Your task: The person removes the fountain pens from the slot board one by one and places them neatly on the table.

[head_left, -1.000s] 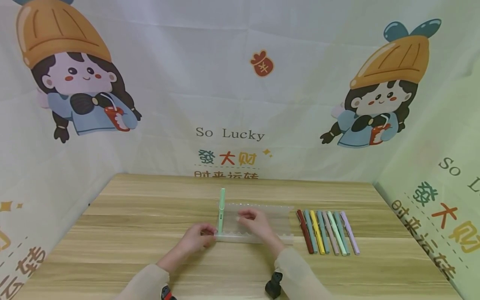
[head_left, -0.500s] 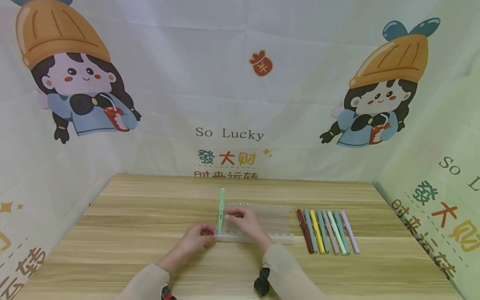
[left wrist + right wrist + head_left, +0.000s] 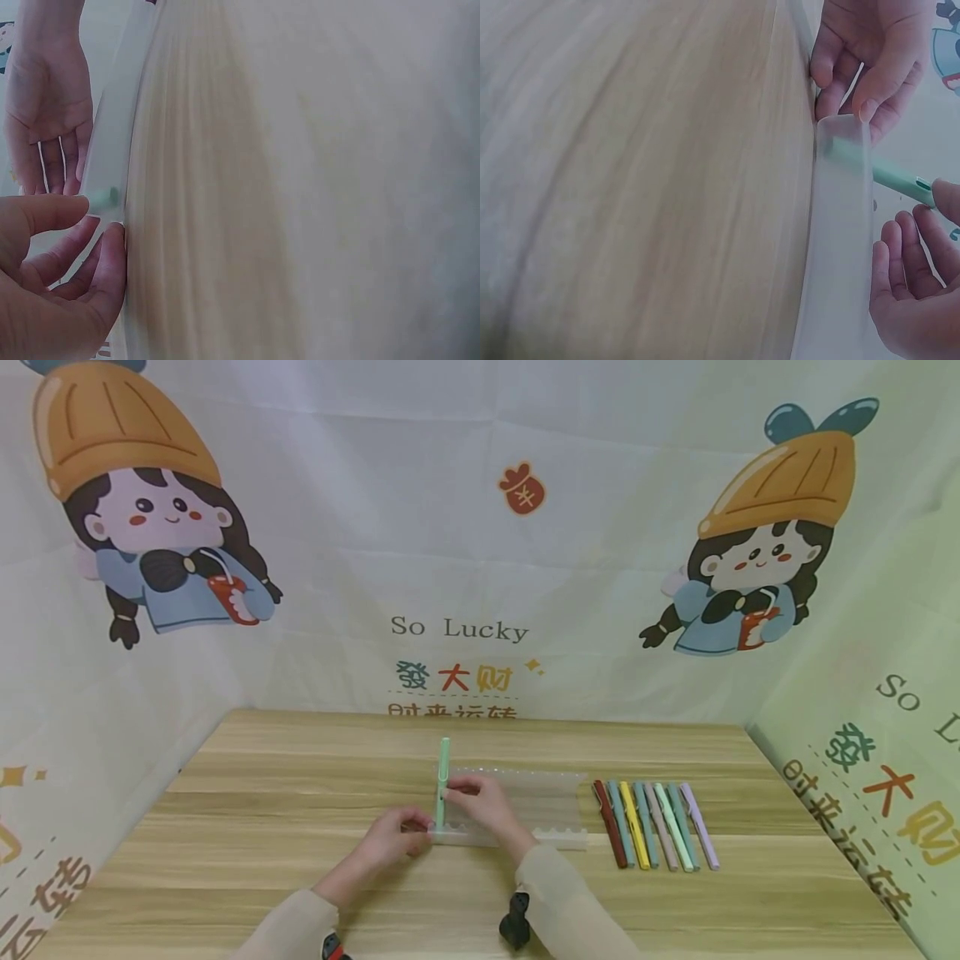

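A clear plastic pen stand (image 3: 540,793) with notched edges lies across the middle of the table. At its left end, a light green pen (image 3: 441,810) stands upright, its lower end behind the stand's frosted front strip (image 3: 840,247). My right hand (image 3: 483,806) pinches this pen mid-length between thumb and index finger, while the other fingers are spread in the right wrist view. My left hand (image 3: 393,839) grips the stand's left end, thumb at the corner of the strip. In the left wrist view the green pen shows faintly through the frosted plastic beside the left fingertips (image 3: 112,232).
To the right of the stand lies a row of several capped pens: dark red (image 3: 611,827), yellow (image 3: 636,827), lilac (image 3: 701,827), and blue-grey, mauve and pale green ones between. A printed cloth backdrop (image 3: 337,527) rises behind the wooden table (image 3: 247,793).
My right hand has moved left from over the stand to the green pen and now pinches it. The left hand has stayed at the stand's left end.
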The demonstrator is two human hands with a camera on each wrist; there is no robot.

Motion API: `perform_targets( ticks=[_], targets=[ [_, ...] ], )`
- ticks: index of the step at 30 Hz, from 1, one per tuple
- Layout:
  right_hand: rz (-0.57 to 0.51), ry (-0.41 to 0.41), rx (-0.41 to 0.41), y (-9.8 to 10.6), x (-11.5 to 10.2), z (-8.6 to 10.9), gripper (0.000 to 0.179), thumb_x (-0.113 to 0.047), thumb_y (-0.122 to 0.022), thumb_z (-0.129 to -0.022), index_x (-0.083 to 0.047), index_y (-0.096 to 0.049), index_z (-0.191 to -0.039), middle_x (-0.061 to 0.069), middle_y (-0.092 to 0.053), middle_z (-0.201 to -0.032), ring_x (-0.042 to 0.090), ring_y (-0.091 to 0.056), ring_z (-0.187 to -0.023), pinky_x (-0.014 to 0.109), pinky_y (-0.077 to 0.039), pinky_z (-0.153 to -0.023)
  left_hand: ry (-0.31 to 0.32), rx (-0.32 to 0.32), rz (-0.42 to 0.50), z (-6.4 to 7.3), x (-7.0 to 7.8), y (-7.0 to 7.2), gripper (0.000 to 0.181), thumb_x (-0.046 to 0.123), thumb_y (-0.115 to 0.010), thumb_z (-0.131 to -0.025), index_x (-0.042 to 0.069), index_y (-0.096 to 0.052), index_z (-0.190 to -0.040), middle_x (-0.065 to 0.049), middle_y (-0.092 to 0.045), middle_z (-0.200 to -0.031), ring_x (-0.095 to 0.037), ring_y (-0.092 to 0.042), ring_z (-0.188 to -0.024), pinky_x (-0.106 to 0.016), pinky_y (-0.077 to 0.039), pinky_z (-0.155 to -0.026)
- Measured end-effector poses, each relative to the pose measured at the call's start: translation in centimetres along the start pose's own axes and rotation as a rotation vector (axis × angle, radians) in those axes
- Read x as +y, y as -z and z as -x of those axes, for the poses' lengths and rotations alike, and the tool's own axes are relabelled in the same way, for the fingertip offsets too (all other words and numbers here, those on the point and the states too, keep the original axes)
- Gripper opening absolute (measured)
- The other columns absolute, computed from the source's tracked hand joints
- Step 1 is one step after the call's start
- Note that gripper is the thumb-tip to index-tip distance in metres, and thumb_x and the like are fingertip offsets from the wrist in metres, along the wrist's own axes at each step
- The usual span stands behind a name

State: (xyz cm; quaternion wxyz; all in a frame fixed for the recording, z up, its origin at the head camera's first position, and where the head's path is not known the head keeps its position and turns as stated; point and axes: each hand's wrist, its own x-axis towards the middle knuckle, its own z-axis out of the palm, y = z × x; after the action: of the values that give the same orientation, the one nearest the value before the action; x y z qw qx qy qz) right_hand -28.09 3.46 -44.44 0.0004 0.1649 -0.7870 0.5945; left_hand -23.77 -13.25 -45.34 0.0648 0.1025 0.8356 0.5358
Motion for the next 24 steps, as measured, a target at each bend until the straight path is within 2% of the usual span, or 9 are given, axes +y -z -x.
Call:
perform_targets(
  ticks=[15, 19, 24],
  targets=[
    [0.034, -0.034, 0.005, -0.54, -0.02, -0.36, 0.019, -0.011, -0.065, -0.079, 0.002, -0.064, -0.093, 0.008, -0.062, -0.087, 0.019, -0.056, -0.081, 0.030, -0.046, -0.071, 0.008, 0.014, 0.010, -0.03, -0.03, -0.12, 0.019, 0.003, -0.060, -0.080, -0.007, -0.058, -0.096, -0.007, -0.058, -0.084, -0.017, -0.054, -0.073, -0.032, -0.048, -0.062],
    [0.009, -0.015, 0.004, -0.59, 0.05, -0.34, 0.017, -0.009, -0.064, -0.079, 0.003, -0.064, -0.092, 0.011, -0.062, -0.088, 0.022, -0.056, -0.081, 0.032, -0.046, -0.071, 0.008, 0.005, 0.008, -0.08, -0.12, -0.10, 0.019, 0.003, -0.060, -0.080, -0.007, -0.057, -0.096, -0.007, -0.058, -0.084, -0.017, -0.053, -0.074, -0.031, -0.048, -0.062],
    [-0.001, 0.012, 0.020, -0.51, 0.19, -0.32, 0.017, -0.007, -0.064, -0.079, 0.005, -0.063, -0.092, 0.012, -0.062, -0.088, 0.021, -0.057, -0.081, 0.029, -0.047, -0.071, 0.002, -0.001, 0.003, -0.07, -0.22, -0.03, 0.019, 0.003, -0.059, -0.080, -0.006, -0.058, -0.096, -0.006, -0.057, -0.084, -0.017, -0.053, -0.073, -0.031, -0.048, -0.062]
  ],
)
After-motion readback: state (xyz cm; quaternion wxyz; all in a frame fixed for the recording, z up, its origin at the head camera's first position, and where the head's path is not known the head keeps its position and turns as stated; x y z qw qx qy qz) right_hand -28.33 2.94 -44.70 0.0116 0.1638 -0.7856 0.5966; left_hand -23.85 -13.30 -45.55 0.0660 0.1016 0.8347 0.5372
